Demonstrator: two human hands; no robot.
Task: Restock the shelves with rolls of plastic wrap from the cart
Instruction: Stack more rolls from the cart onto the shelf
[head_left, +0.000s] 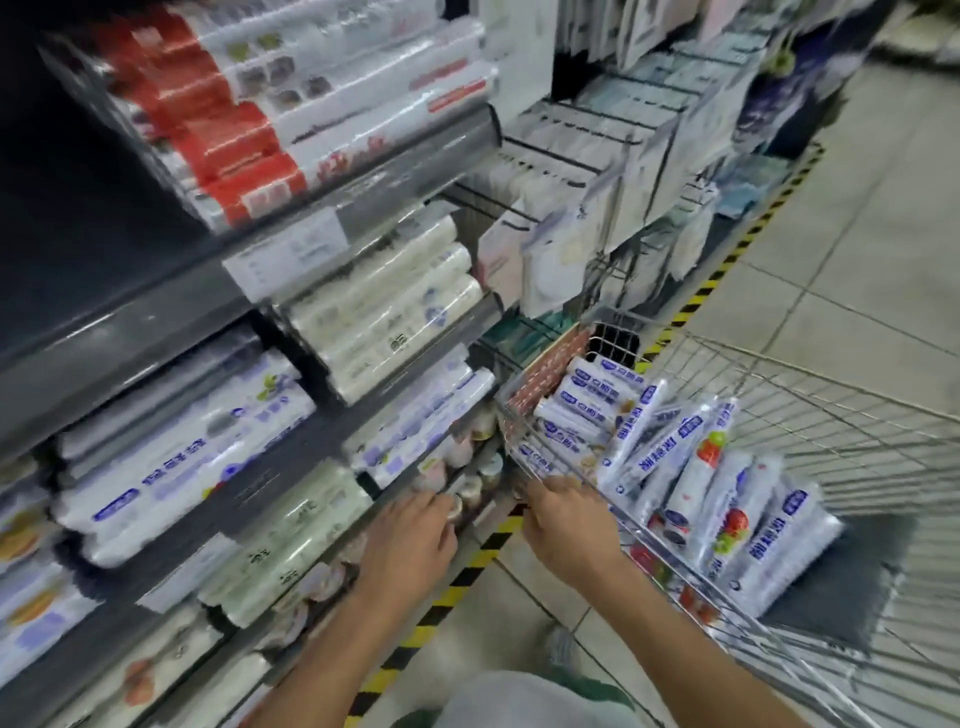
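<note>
Left hand (410, 540) lies flat, grasping nothing, beside grey metal shelves (156, 322) at nine o'clock. Right hand (566, 525) grasps the rim of the silver wire cart (831, 415) at three o'clock. Blue-and-white plastic wrap rolls (670, 457) lie inside it, their lettering too blurred to read.

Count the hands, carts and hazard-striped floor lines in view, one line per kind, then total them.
Hands: 2 (left hand, right hand)
Wire cart: 1
Yellow-black floor stripe: 1
Total: 4

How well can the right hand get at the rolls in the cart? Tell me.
Probably yes: the right hand is at the rim of the cart, which is open on top, and the rolls lie uncovered just beyond.
</note>
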